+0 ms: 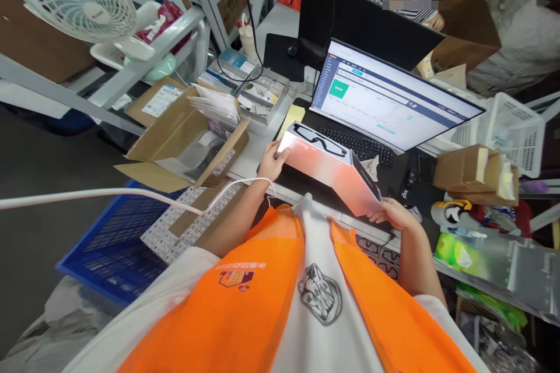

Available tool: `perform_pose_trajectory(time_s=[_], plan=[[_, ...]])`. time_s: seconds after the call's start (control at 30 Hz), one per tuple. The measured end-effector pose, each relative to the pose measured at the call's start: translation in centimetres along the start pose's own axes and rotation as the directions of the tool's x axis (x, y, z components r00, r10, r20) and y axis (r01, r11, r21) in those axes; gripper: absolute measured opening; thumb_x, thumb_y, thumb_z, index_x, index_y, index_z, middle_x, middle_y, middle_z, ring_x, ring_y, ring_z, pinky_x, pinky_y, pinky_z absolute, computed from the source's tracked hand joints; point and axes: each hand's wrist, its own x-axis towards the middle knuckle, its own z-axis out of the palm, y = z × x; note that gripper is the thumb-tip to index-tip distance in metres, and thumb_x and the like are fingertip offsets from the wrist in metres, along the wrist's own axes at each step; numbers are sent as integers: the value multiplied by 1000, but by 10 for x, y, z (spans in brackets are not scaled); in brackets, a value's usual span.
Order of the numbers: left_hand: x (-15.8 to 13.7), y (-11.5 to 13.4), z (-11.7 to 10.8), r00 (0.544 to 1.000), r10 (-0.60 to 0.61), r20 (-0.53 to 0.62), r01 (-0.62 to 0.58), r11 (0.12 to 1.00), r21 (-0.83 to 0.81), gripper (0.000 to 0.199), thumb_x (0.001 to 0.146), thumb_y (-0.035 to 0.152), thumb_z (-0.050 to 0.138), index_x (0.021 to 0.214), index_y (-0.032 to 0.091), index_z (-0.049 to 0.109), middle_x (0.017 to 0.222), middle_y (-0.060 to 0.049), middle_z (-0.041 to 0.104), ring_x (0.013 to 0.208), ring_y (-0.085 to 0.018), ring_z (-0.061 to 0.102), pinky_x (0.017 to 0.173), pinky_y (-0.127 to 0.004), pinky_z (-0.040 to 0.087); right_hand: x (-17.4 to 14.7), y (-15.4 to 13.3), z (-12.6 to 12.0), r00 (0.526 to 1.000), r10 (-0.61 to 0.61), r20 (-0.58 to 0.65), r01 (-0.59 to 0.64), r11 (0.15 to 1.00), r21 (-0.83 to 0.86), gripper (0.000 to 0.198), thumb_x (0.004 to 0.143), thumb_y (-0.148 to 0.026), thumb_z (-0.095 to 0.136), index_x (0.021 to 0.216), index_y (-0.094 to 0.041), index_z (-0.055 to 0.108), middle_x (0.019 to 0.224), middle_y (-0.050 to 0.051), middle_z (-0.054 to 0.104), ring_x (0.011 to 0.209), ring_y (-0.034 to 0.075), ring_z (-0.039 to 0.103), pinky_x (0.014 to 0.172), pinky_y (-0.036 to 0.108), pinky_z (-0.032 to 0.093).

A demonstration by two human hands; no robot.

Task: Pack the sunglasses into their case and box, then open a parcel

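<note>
A white and orange product box with a black goggle-like frame printed on one face is held up between my two hands, above the front of the desk. My left hand grips its left end, thumb on the orange side. At the lower right corner, my right hand has its fingers closed on the box's edge. The box looks bent or folded at the right, with a dark panel there. Behind it are a black keyboard and a lit monitor, the keyboard partly covered by the box.
To the left, an open carton holds plastic-wrapped items, above a blue crate. A white cable crosses beside my left arm. Small cardboard boxes and a mug stand right. Another person is behind the monitors.
</note>
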Motion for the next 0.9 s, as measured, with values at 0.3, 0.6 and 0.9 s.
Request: perform_pose_trajectory(time_s=[0.3,0.6,0.9], plan=[[5,5,-20,999,39,38,-42,997,67,70,86,76,64,125,18,73,123,-15,62,119,-32,59,101,-37,52,-1,-8,-6,999,-43,-9,42,991,-126,16,73,-26,58,82,-15,65,84,17,77,65,21,75,53,23,58],[11,2,-33,995,80,62,-85,994,73,71,89,74,60,130,17,70,130,-16,60,126,-32,56,109,-39,48,-11,-23,-4,998,-39,-42,31,983,-178,13,74,-23,58,80,-15,67,82,15,77,63,20,73,55,23,59],[10,2,-40,985,107,135,-118,990,77,71,87,70,64,135,17,68,136,-16,56,133,-32,54,115,-38,45,-20,-27,6,997,-30,-74,14,978,-207,14,77,-13,55,83,-14,67,77,14,76,64,20,74,54,22,58]])
